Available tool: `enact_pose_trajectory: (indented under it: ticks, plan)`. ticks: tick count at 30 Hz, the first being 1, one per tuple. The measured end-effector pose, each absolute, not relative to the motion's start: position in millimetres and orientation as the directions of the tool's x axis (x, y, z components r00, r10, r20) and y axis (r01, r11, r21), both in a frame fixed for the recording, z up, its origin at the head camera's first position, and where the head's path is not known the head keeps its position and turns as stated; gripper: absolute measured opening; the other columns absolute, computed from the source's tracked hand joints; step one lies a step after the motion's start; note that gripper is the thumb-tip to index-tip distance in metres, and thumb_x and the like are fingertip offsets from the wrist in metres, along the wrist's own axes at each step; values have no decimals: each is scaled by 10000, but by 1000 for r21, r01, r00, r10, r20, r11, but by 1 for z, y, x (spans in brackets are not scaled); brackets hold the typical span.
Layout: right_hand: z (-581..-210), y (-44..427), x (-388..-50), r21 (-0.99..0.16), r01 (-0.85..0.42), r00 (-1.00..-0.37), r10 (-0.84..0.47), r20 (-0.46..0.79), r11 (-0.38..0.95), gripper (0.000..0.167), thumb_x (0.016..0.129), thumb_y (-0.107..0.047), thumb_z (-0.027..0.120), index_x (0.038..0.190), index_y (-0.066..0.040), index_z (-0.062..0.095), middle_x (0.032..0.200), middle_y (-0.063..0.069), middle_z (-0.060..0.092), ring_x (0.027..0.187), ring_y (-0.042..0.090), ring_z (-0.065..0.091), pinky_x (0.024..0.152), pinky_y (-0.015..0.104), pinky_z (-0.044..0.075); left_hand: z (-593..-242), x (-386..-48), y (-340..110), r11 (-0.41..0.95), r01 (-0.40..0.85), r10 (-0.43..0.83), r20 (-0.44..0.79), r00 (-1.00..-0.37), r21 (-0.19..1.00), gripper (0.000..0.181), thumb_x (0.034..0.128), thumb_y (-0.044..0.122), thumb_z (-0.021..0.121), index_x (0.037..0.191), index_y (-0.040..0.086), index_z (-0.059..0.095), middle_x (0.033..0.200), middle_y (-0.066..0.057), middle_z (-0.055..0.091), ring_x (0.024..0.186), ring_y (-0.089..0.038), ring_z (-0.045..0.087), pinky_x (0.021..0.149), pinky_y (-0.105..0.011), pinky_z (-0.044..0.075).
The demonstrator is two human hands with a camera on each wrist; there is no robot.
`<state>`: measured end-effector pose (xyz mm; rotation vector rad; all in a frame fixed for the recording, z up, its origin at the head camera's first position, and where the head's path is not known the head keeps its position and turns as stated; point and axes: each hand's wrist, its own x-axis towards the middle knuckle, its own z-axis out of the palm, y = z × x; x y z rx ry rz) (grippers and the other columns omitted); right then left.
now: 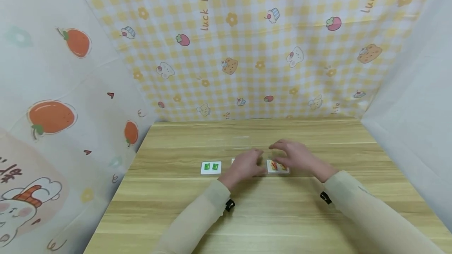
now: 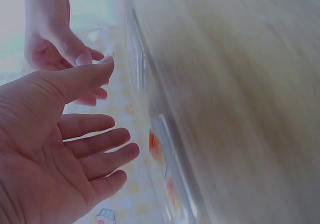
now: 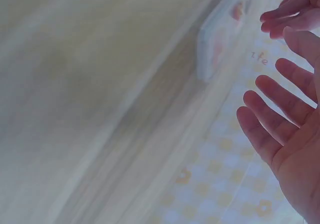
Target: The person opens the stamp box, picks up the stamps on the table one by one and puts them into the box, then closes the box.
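Note:
Three white cards lie in a row on the table. The left card (image 1: 211,167) bears two green pictures, and the right card (image 1: 278,166) has red and yellow food pictures. My left hand (image 1: 245,166) is over the middle card (image 1: 233,161), hiding nearly all of it. Just above the right card, and partly across its upper edge, is my right hand (image 1: 294,156). In the left wrist view the left hand's fingers (image 2: 100,146) are spread and hold nothing. The right hand's fingers (image 3: 272,104) are likewise loosely extended and hold nothing in the right wrist view.
Behind the cards a faint transparent sheet or holder (image 1: 241,142) lies on the wooden table (image 1: 169,203). A yellow checked cloth (image 1: 247,77) hangs at the table's back edge, with pale cloths along both sides.

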<state>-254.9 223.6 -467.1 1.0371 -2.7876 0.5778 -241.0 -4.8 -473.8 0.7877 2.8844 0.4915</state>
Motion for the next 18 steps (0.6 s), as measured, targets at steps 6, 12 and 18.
enact_pose_trajectory:
  ticks: [6, 12, 18]
  plan:
    - [-460, 206, -267, -335, -626, -780, -577, 243, 704, 416, 926, -279, 754, 1303, -121, 672, 1268, 77, 660, 1071, 312, 664, 853, 506, 537, -469, -238, -20, 816, 482, 513, -16, -858, 318, 705, 901, 432, 753, 1470, 93, 513, 1446, -86, 537, 1286, -246, 537, 1009, -405, 471]
    - [-463, 188, -283, -392, -580, -813, -540, 219, 714, 419, 932, -295, 744, 1312, -134, 668, 1270, 71, 669, 1102, 301, 651, 880, 504, 526, -461, -232, -37, 798, 498, 526, 9, -850, 338, 673, 890, 410, 772, 1436, 87, 550, 1424, -91, 554, 1277, -248, 545, 1014, -397, 468]
    - [-471, 169, -301, -475, -525, -842, -511, 170, 706, 443, 940, -292, 731, 1330, -97, 655, 1322, 74, 646, 1165, 315, 611, 947, 513, 491, -458, -229, -58, 808, 483, 509, 12, -861, 339, 677, 886, 399, 779, 1445, 98, 544, 1425, -92, 550, 1244, -250, 569, 986, -402, 488]
